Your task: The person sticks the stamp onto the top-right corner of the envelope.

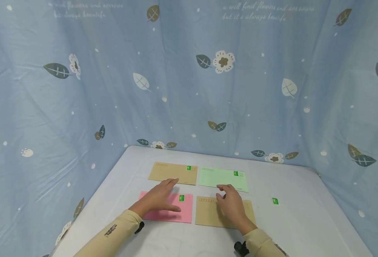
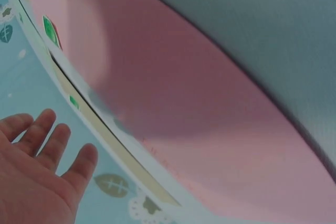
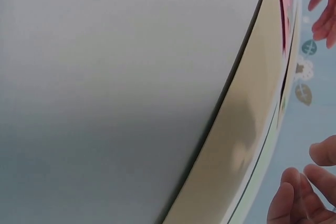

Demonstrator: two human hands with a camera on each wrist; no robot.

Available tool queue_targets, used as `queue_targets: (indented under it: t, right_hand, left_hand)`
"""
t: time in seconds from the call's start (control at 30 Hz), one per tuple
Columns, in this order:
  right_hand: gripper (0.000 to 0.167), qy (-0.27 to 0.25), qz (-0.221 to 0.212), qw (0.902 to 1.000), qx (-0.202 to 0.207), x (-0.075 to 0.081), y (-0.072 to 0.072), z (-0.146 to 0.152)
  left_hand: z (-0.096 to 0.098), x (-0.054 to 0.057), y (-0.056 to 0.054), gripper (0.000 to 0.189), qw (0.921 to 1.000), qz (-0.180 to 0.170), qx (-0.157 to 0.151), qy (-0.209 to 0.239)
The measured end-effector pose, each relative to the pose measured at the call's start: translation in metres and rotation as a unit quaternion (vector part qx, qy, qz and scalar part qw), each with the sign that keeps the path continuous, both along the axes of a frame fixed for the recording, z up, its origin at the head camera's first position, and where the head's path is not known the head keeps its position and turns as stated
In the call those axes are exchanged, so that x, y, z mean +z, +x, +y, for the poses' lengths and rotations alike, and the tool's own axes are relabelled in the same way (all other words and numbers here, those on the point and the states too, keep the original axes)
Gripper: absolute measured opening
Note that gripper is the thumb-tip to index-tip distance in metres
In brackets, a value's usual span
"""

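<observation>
Four envelopes lie in two rows on a white table: a tan envelope and a mint green envelope behind, a pink envelope and a second tan envelope in front. A green stamp shows at the upper right of the pink, mint and rear tan ones. Over the pink envelope hovers my left hand, fingers spread and holding nothing. My right hand is above the front tan envelope, fingers loosely bent with nothing between them; it hides part of that envelope.
A loose green stamp lies on the white tabletop to the right of the envelopes. Blue curtains printed with leaves and flowers hang behind the table and along its sides.
</observation>
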State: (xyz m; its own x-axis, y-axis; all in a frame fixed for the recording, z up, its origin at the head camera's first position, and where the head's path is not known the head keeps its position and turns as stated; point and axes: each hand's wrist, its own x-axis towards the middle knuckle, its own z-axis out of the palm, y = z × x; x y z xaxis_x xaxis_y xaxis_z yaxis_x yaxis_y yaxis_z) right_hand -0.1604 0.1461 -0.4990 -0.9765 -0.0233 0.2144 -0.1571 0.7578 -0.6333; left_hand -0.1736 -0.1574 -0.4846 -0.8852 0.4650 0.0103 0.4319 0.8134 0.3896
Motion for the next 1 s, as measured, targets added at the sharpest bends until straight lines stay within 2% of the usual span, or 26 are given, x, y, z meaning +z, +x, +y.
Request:
queue_targets:
  t: [0.47, 0.8, 1.0]
  right_hand:
    - [0.033, 0.009, 0.005, 0.9996, -0.026, -0.002, 0.004, 0.032]
    - [0.032, 0.027, -0.002, 0.9985, -0.047, -0.003, 0.007, 0.053]
    - [0.032, 0.028, -0.006, 0.9981, -0.055, 0.000, 0.010, 0.064]
  left_hand:
    - [0.018, -0.002, -0.003, 0.118, 0.9999, -0.005, -0.013, -0.002]
    - [0.030, -0.005, -0.006, 0.120, 0.9995, 0.006, -0.021, -0.022]
    - [0.036, -0.007, -0.007, 0.120, 0.9995, 0.002, -0.027, -0.015]
